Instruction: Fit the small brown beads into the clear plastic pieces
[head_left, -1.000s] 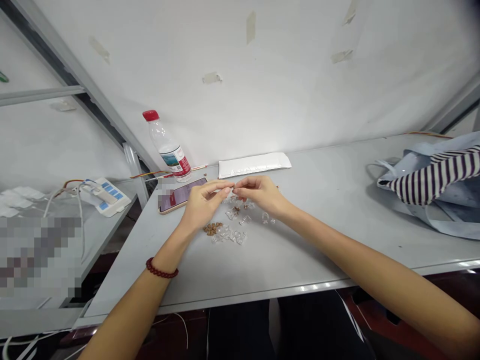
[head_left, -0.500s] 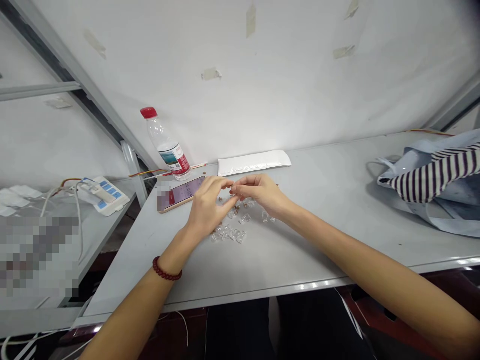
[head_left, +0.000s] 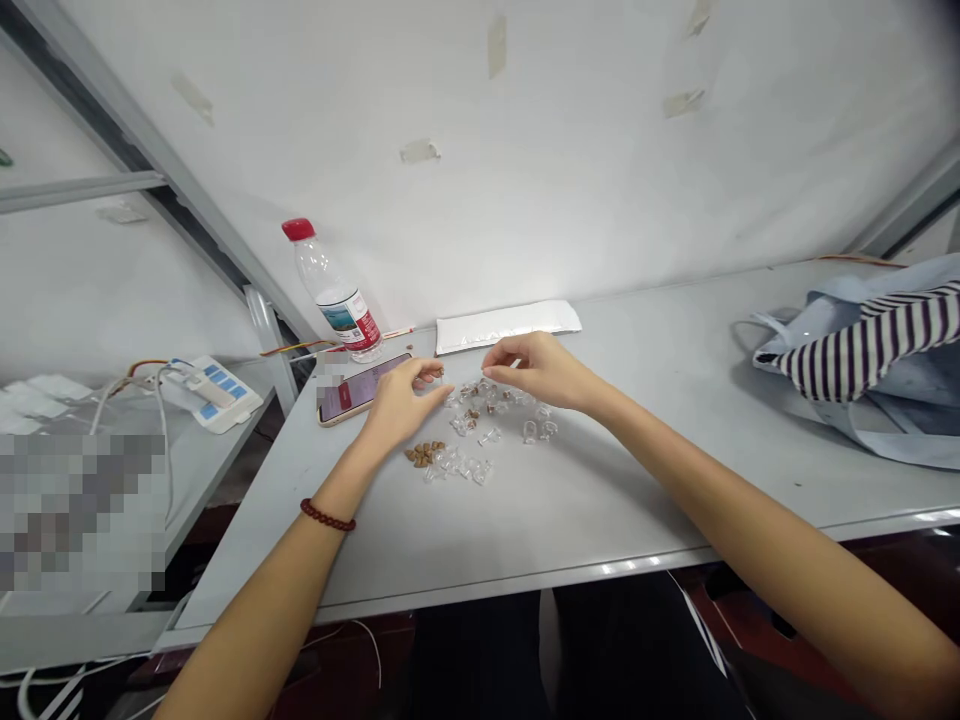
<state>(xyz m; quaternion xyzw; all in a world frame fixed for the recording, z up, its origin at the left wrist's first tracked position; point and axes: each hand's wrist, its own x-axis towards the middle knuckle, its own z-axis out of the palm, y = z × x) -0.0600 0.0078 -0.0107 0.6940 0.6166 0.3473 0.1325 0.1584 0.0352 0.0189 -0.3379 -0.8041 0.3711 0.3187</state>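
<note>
Wall (head_left: 600, 200): white panel behind the table, with scraps of tape and grey metal framing at the sides.
Table (head_left: 637, 480): pale grey, flat, with a bright front edge.
Side surface (head_left: 191, 470): grey, at the left, beyond the table's edge.
Bag (head_left: 862, 350): pale blue with a striped part, slumped at the far right of the table.
Bottle (head_left: 341, 300): clear, red-capped, upright near the wall.
Packet (head_left: 510, 326): white, long and flat, lying along the wall.
Right hand (head_left: 544, 372): above the upper clear pieces, thumb and forefinger nearly together; cannot tell about anything in the pinch.
Left hand (head_left: 397, 405): beside the phone, partly open, thumb well off the curled fingers; possibly something tiny at the tips, too small to tell.
Power strip (head_left: 221, 395): white and blue, plugged, on the side surface.
Phone (head_left: 356, 392): screen lit, face up, partly behind the left hand.
Bracelet (head_left: 328, 517): dark red, on the left wrist.
Clear pieces (head_left: 476, 468): loosely scattered between and below the hands; judged as piece-by-piece fingertip handling, calling for a light, narrow pinch without disturbing neighbours.
Brown pieces (head_left: 425, 453): heaped just left of the lower clear pieces; others among the upper ones.
</note>
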